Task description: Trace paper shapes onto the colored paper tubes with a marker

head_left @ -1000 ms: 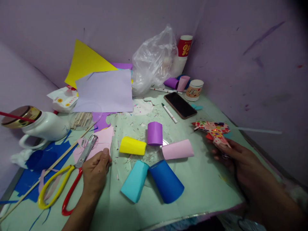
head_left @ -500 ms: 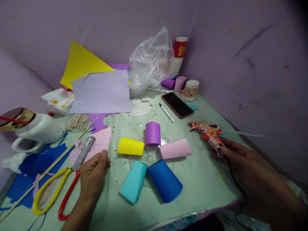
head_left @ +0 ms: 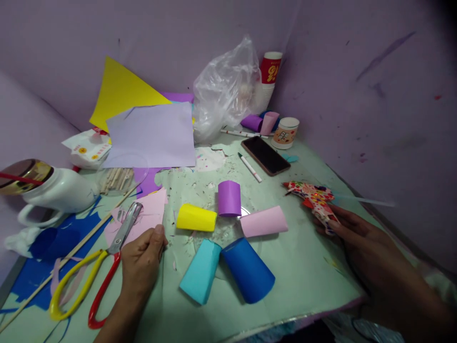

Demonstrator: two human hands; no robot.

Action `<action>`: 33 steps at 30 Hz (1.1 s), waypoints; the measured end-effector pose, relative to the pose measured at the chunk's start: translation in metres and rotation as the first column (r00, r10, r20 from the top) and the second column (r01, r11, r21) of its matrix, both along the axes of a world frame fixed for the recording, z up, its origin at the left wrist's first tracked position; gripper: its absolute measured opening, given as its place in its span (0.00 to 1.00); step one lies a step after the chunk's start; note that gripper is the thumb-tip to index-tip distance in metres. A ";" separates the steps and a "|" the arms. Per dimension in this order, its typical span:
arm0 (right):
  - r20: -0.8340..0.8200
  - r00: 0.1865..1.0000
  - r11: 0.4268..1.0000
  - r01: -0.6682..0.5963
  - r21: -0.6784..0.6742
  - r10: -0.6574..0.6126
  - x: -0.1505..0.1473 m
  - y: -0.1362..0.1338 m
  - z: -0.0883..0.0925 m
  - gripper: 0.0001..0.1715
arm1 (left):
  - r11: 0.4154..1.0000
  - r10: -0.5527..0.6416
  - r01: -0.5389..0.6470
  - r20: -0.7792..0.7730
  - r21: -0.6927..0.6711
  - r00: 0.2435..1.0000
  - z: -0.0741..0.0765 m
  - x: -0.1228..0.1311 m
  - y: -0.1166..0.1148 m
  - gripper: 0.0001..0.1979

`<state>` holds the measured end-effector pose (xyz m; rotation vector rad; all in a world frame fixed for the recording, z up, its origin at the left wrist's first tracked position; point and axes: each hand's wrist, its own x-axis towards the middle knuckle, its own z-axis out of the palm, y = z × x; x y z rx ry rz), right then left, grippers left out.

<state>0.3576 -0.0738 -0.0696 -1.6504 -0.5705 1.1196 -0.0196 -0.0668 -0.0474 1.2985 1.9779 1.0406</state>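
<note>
My right hand [head_left: 357, 238] grips the handle of a floral-patterned hot glue gun [head_left: 314, 194] at the table's right side. A small orange light glows on it, and a clear glue stick [head_left: 367, 200] juts from its rear. My left hand [head_left: 143, 257] rests as a fist beside the scissors [head_left: 123, 233], which have one yellow and one red handle; nothing shows in it. Between my hands, rolled paper pieces form a ring on a clear disc [head_left: 210, 246]: purple [head_left: 229, 198], pink [head_left: 264, 222], blue [head_left: 249, 271], light blue [head_left: 202, 271] and yellow [head_left: 196, 218].
At left stand a white mug [head_left: 67, 190], a wooden stick [head_left: 76, 247] and blue paper scraps [head_left: 21, 286]. Coloured sheets [head_left: 153, 136] and a plastic bag [head_left: 224, 90] lie at the back. A phone [head_left: 266, 156], a marker [head_left: 250, 167] and a paper cup [head_left: 285, 133] lie toward the right wall.
The whole view has shifted slightly, so things appear a little further right. Both hands keep the same pose, and the paper rolls stay in place.
</note>
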 end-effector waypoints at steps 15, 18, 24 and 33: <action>0.052 0.999 0.999 -0.003 -0.041 0.005 0.002 -0.002 -0.004 0.38 | 0.999 -0.025 0.025 0.011 0.021 1.000 -0.006 -0.004 0.000 0.21; 0.072 0.997 0.998 0.000 -0.064 0.005 -0.001 -0.002 -0.001 0.37 | 0.999 -0.029 0.028 0.011 0.026 1.000 -0.006 -0.003 0.000 0.21; 0.072 0.997 0.999 0.005 -0.041 -0.002 0.001 -0.002 0.000 0.38 | 1.000 -0.008 0.008 0.021 0.005 1.000 -0.005 -0.002 0.000 0.19; 0.058 0.998 0.999 0.028 -0.025 -0.026 0.003 -0.001 -0.005 0.39 | 0.997 0.062 -0.056 -0.110 0.052 0.992 -0.004 -0.003 -0.002 0.23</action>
